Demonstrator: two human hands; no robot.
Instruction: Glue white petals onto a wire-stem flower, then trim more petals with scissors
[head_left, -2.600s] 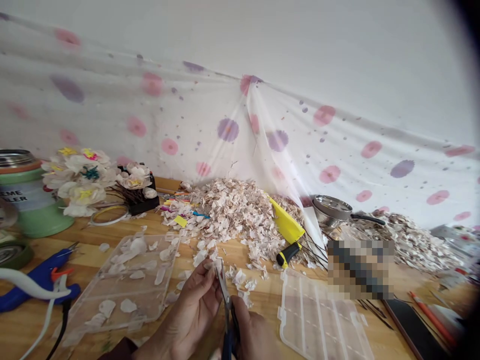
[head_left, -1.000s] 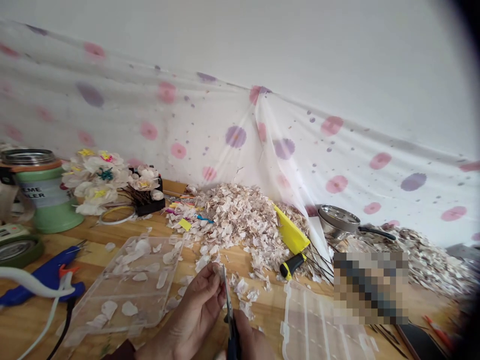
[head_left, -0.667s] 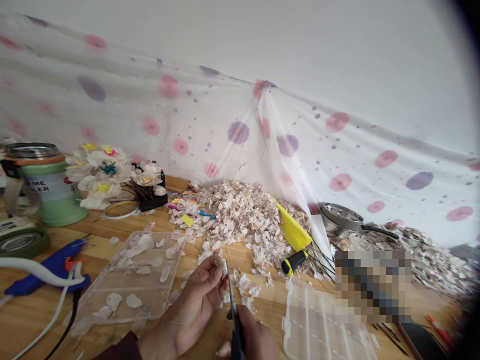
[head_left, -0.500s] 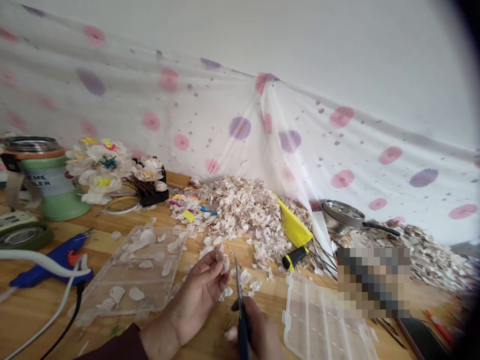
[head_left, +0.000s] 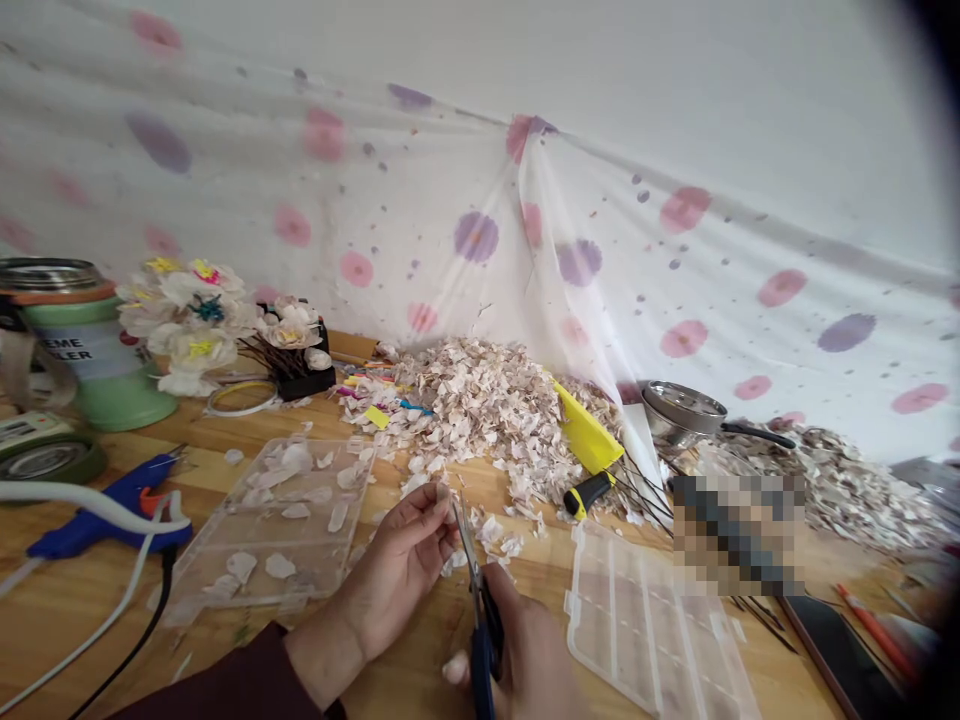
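A small pale petal (head_left: 444, 497) is pinched between the thumb and fingertips of my left hand (head_left: 397, 565). My right hand (head_left: 525, 640) is wrapped round the dark blue handles of a pair of scissors (head_left: 475, 590). The blades point up and stand slightly apart, with their tips beside the petal. Behind my hands lies a large heap of pale dried petals (head_left: 480, 400). Loose petals lie on a clear plastic tray (head_left: 259, 515) to the left of my left hand.
A blue glue gun (head_left: 112, 510) with cables lies left, near a green container (head_left: 112, 380) and paper flowers (head_left: 199, 320). On the right are a clear compartment lid (head_left: 645, 610), a yellow-black handled tool (head_left: 589, 495), a small pan (head_left: 682, 410) and a phone (head_left: 840, 655).
The scissors have tilted left, and their tips have come up to the petal in my left hand. My right hand has moved up a little. The view has shifted slightly.
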